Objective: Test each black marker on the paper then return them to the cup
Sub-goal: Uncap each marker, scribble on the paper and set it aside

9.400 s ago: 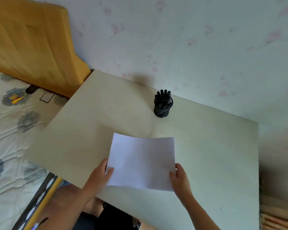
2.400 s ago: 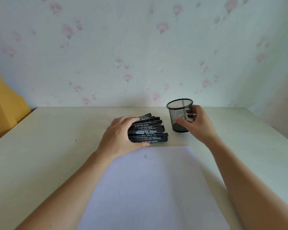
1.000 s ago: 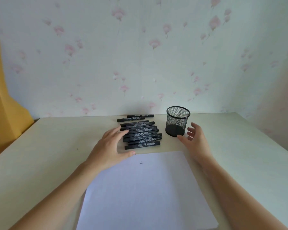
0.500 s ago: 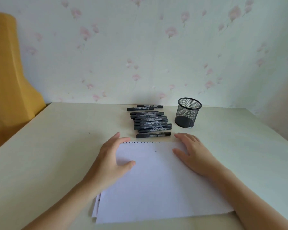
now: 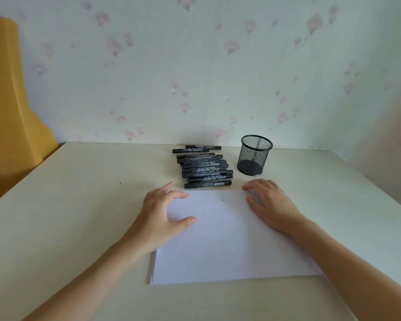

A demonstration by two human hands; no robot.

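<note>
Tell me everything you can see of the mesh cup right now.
The mesh cup is a black round holder of wire mesh with a solid rim and base. It stands upright and empty on the table, near the wall, right of the row of markers and beyond the right hand. Nothing touches it but the table.

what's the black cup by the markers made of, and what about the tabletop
Cup: looks like black wire mesh, probably metal with a matte coating; you can see through its wall to the solid dark base.
Tabletop: smooth, pale cream surface with a soft sheen and no visible grain, so likely laminate or painted board; the look alone cannot settle which.
</note>
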